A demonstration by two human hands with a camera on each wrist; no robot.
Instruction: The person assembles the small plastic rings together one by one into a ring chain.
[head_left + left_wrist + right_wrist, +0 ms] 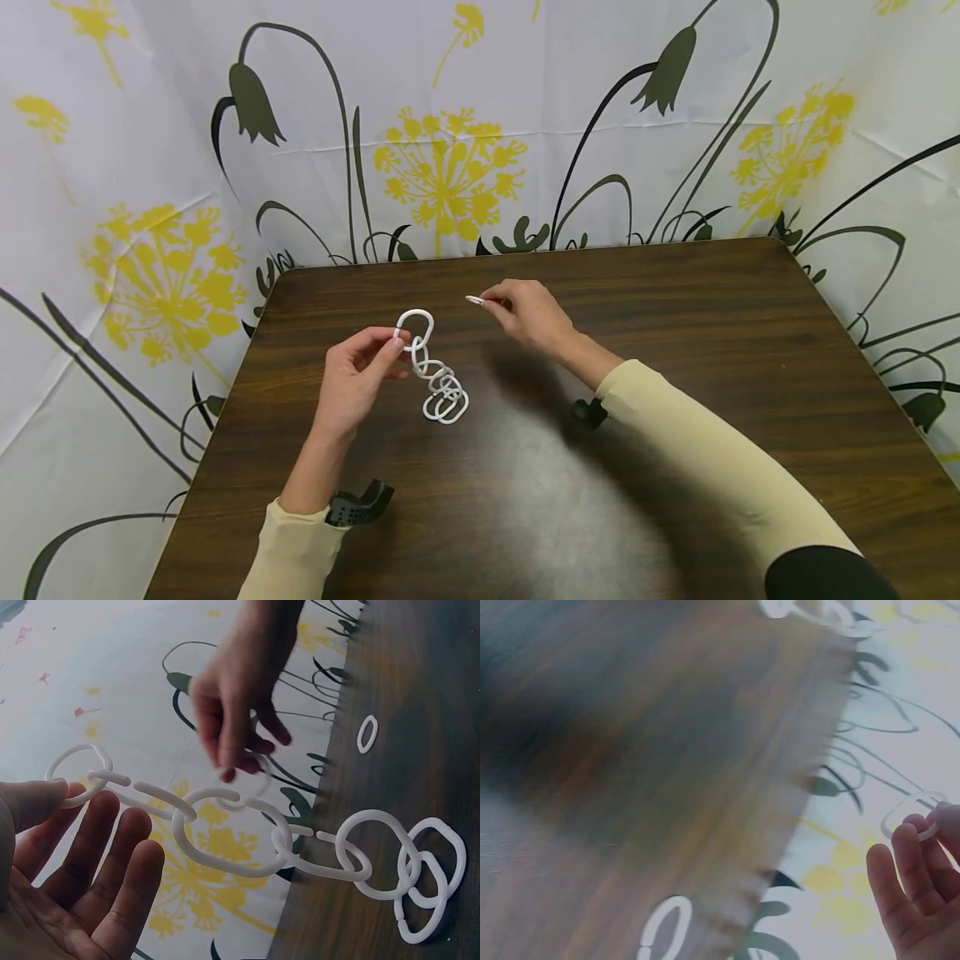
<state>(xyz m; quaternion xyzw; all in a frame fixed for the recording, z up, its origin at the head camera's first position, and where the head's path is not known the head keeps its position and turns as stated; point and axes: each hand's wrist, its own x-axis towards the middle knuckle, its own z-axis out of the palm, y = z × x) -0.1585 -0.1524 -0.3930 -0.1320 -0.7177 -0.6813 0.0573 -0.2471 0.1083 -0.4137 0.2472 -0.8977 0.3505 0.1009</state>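
Observation:
My left hand (352, 371) pinches the top link of a white plastic link chain (431, 367) between thumb and forefinger. From that hold the chain slopes down, its lower links bunched close to or on the table; contact is unclear. In the left wrist view the links (232, 859) show narrow gaps in their sides. To the right and farther back, my right hand (528, 312) pinches a single white link (473, 299) above the table, apart from the chain. That link (907, 814) looks pale and blurred in the right wrist view.
Another loose white link (367, 734) lies on the dark wooden table (675, 333); in the head view it cannot be made out. A floral-print cloth (570, 108) hangs behind and beside the table. Black wrist devices (360, 504) sit at both cuffs.

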